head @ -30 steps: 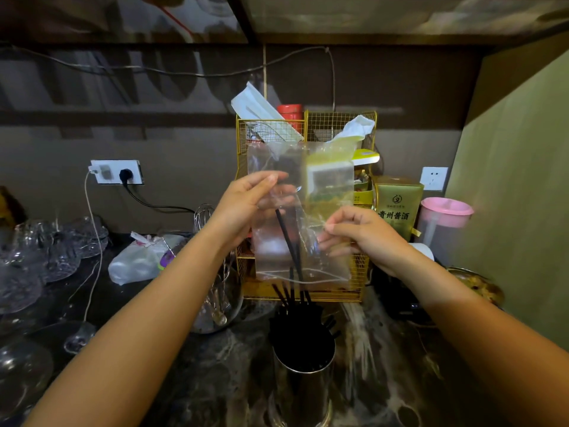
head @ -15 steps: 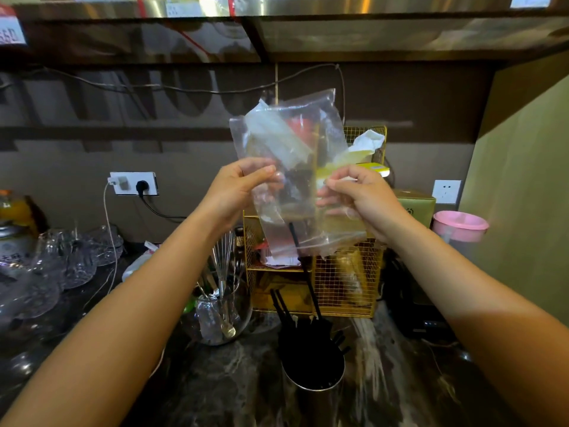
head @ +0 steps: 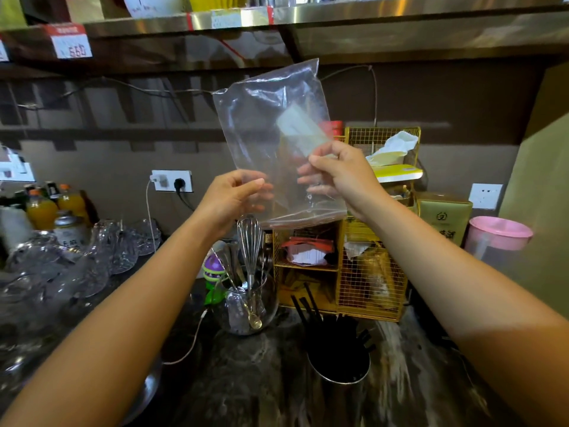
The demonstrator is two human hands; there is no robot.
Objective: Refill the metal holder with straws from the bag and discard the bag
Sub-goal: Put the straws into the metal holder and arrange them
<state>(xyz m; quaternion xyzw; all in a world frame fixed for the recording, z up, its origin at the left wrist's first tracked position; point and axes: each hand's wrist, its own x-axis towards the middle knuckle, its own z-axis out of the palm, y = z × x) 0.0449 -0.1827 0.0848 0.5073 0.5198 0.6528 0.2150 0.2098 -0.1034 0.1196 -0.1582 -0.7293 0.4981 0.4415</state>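
I hold a clear plastic bag (head: 271, 127) up high above the counter, its open mouth at the bottom. My left hand (head: 229, 197) pinches its lower left edge and my right hand (head: 341, 177) grips its right side near a pale label. No straw shows inside the bag. Directly below stands the round metal holder (head: 338, 380), packed with black straws (head: 329, 331) that stick out of its rim.
A gold wire organiser (head: 369, 272) stands behind the holder. A glass jar with a whisk (head: 250, 291) sits to its left, glassware (head: 77, 266) and bottles farther left. A pink-lidded jug (head: 497, 238) is at the right, a steel shelf (head: 308, 16) overhead.
Both hands lifted the bag higher. The last black straws that hung from its mouth have dropped into the holder, and the bag now looks empty.
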